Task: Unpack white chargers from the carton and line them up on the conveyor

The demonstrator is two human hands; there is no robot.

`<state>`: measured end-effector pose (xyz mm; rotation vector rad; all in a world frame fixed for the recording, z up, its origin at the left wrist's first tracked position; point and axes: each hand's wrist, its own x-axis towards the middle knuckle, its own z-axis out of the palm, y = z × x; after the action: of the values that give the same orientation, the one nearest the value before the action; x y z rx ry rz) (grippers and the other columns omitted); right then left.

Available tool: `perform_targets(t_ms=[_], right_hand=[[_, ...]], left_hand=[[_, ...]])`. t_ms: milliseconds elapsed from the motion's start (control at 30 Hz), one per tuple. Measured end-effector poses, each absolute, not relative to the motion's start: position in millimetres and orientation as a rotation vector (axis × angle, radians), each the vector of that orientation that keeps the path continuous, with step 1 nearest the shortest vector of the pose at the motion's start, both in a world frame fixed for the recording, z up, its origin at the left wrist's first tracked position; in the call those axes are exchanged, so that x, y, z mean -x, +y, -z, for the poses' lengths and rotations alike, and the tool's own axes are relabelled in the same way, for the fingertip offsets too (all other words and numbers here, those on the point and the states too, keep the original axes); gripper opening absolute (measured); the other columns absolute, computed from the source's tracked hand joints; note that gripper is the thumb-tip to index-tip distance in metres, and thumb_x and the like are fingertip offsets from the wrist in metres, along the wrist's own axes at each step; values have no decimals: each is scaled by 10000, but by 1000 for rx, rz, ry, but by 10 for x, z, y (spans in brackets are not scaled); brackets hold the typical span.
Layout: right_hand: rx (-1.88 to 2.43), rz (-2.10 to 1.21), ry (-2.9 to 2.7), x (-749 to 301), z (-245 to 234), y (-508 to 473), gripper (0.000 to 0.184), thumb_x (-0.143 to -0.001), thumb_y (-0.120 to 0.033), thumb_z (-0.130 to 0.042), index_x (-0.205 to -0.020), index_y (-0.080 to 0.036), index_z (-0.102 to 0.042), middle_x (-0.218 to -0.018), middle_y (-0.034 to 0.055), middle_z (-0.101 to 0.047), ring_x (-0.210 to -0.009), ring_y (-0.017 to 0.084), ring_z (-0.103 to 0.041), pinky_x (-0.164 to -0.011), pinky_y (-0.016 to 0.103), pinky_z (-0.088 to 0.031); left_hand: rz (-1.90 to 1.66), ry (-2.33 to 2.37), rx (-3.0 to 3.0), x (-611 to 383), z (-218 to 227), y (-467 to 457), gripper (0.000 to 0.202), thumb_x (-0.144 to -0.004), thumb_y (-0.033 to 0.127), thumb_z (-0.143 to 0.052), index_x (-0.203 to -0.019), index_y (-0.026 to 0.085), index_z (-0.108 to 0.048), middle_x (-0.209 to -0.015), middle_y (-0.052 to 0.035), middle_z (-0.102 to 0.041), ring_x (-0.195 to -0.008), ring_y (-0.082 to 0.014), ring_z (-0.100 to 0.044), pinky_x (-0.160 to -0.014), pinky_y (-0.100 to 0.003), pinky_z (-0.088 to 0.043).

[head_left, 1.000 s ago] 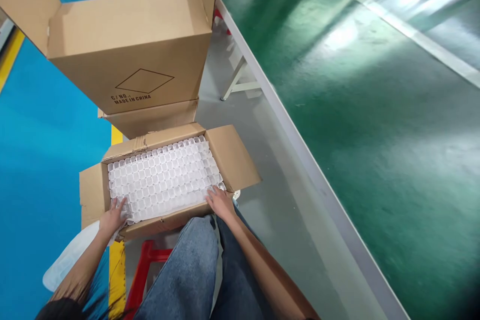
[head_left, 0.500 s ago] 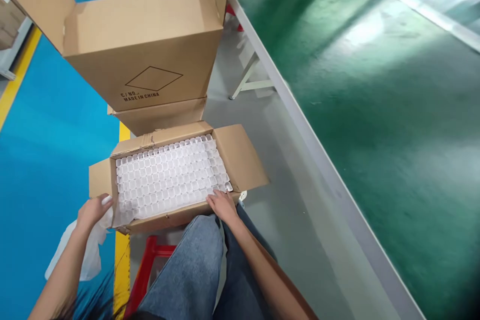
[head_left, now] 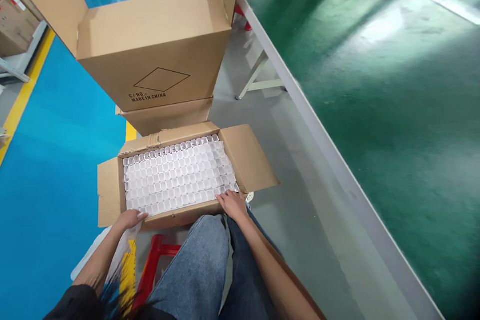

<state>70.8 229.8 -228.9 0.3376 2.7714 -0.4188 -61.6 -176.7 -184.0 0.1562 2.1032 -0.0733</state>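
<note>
An open cardboard box (head_left: 110,190) sits on the floor in front of my knees. It is filled with a clear plastic tray (head_left: 180,175) of several small square cells. My left hand (head_left: 130,219) rests at the tray's near left corner, fingers stretched along the edge. My right hand (head_left: 232,204) lies at the near right corner, fingertips touching the tray's edge. Neither hand visibly grips anything.
A taller open carton (head_left: 153,55) marked "MADE IN CHINA" stands behind the low box. A green-topped table (head_left: 375,85) with a white frame runs along the right. A red stool (head_left: 153,265) and a white plastic bag (head_left: 112,255) are under me. More cartons (head_left: 15,25) stand far left.
My left hand went out to the left of the box, then came back to the tray's near left corner. The right hand has stayed at the near right corner.
</note>
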Motion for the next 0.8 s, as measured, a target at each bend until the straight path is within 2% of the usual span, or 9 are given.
perform_targets(t_ms=[133, 267, 333, 400, 500, 600, 633, 700, 800], right_hand=[[-351, 521, 2778, -719, 2273, 2321, 390, -1015, -342, -439, -977, -171, -788, -1028, 177, -725, -1053, 334, -651, -1105, 587, -290], [-381, 689, 2806, -735, 2178, 2372, 374, -1007, -342, -434, -1177, -183, -726, -1272, 189, -642, -1210, 345, -583, -1110, 605, -309], [-394, 758, 2832, -720, 2088, 2349, 408, -1009, -371, -423, -1250, -170, -683, -1363, 196, -576, -1291, 333, -527, -1125, 562, -331], [-358, 918, 2834, -674, 1961, 2239, 433, -1011, -413, -423, -1301, -180, -645, -1391, 173, -552, -1326, 286, -505, -1135, 473, -367], [-156, 1506, 2599, -549, 1726, 1905, 513, -974, -508, -502, -1406, -236, -551, -1459, 125, -505, -1381, 242, -459, -1151, 408, -375], [87, 1950, 2074, -416, 1531, 1512, 744, -845, -590, -674, -1481, -268, -461, -1517, 106, -469, -1388, 261, -458, -1127, 428, -402], [99, 2011, 1936, -384, 1495, 1409, 767, -795, -606, -721, -1447, -262, -508, -1478, 102, -521, -1345, 269, -506, -1101, 424, -426], [10, 2089, 1791, -345, 1477, 1290, 653, -751, -654, -730, -1244, -230, -677, -1279, 87, -676, -1187, 274, -618, -1031, 413, -472], [-254, 2151, 1847, -336, 1538, 1362, 568, -783, -749, -605, -875, -203, -731, -935, 54, -743, -940, 250, -666, -908, 384, -498]], left_hand=[[-74, 2094, -87, 664, 1700, -1782, 365, -946, 468, -595, -1105, 144, -650, -1158, -88, -670, -1085, -227, -642, -992, -476, -512], [-352, 2186, -25, 816, 1243, -1797, 433, -921, 533, -589, -1135, 165, -670, -1236, -115, -670, -1185, -285, -607, -1068, -497, -440], [-560, 2230, -14, 875, 938, -1734, 529, -884, 631, -564, -1154, 192, -688, -1274, -126, -670, -1259, -339, -559, -1075, -455, -423], [-803, 2215, -33, 882, 667, -1573, 623, -857, 718, -508, -1190, 221, -683, -1302, -105, -665, -1273, -336, -549, -1026, -379, -454], [-1113, 2071, -72, 799, 461, -1155, 725, -822, 788, -457, -1174, 197, -684, -1186, -114, -706, -985, -261, -675, -786, -296, -528], [-1308, 1943, -75, 699, 505, -690, 834, -816, 831, -350, -1220, 164, -644, -1101, -129, -712, -623, -155, -616, -587, -274, -492], [-1353, 1923, -71, 684, 550, -567, 860, -821, 838, -301, -1254, 165, -617, -1112, -130, -705, -579, -135, -586, -577, -277, -490], [-1406, 1910, -67, 695, 642, -406, 873, -826, 837, -271, -1298, 170, -577, -1135, -128, -694, -605, -139, -597, -623, -290, -513], [-1362, 1937, -79, 791, 736, -391, 815, -797, 801, -438, -1258, 148, -601, -1045, -125, -712, -770, -213, -662, -721, -315, -536]])
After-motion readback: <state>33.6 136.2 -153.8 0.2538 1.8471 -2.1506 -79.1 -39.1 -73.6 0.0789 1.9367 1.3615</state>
